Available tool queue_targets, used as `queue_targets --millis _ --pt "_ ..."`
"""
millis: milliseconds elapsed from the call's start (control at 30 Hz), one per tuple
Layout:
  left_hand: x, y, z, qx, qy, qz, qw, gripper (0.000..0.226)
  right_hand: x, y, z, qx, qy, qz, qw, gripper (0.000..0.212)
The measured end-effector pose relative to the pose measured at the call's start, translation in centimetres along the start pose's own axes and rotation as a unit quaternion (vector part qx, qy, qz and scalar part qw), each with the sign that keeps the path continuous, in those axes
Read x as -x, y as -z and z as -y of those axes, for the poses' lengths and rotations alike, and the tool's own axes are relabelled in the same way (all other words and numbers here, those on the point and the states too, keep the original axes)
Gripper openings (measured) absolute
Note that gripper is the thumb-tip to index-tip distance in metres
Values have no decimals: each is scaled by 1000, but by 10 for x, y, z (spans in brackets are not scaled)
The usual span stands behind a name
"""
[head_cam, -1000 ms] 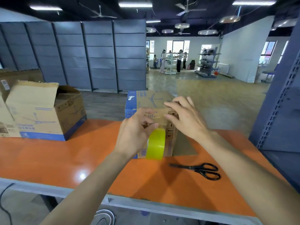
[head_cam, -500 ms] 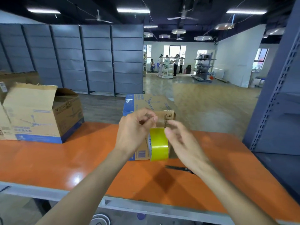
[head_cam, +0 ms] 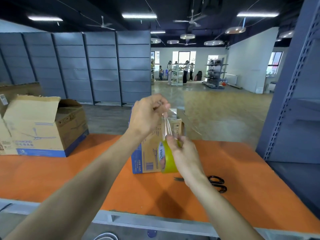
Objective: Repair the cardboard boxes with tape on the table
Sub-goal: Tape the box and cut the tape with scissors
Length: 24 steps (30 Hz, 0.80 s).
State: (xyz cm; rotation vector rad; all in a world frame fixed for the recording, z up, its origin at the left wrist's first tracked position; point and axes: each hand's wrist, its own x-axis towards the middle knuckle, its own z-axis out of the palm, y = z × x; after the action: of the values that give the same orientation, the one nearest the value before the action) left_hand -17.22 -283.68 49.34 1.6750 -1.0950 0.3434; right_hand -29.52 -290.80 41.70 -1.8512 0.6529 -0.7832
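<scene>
Clear tape strip (head_cam: pixel 166 126) pulled out; no box visibly sealed yet.
Fingers of the right hand (head_cam: pixel 187 158) clamp the yellow roll (head_cam: pixel 168 166) above mid-surface (head_cam: pixel 69 179); the left hand (head_cam: pixel 147 116) pinches the strip's end. The small box (head_cam: pixel 145 153) behind and the open box (head_cam: pixel 43 129) at the left edge await taping.

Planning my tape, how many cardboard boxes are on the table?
3: the centre box; the open box at left; the cropped box behind it at the far-left edge. More may be hidden.
</scene>
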Motion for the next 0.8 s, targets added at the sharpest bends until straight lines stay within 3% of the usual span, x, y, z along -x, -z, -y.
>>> queue_targets --millis 233,433,800 --pt "-29 -1 22 -93 43 41 994 12 -6 2 -6 -21 15 30 999 38" --pt "-36 -9 30 -90 50 43 994 11 -15 -11 -5 -12 8 14 1000 35" --pt "-33 -14 35 -79 71 16 994 15 -18 -12 -7 -21 11 9 1000 49"
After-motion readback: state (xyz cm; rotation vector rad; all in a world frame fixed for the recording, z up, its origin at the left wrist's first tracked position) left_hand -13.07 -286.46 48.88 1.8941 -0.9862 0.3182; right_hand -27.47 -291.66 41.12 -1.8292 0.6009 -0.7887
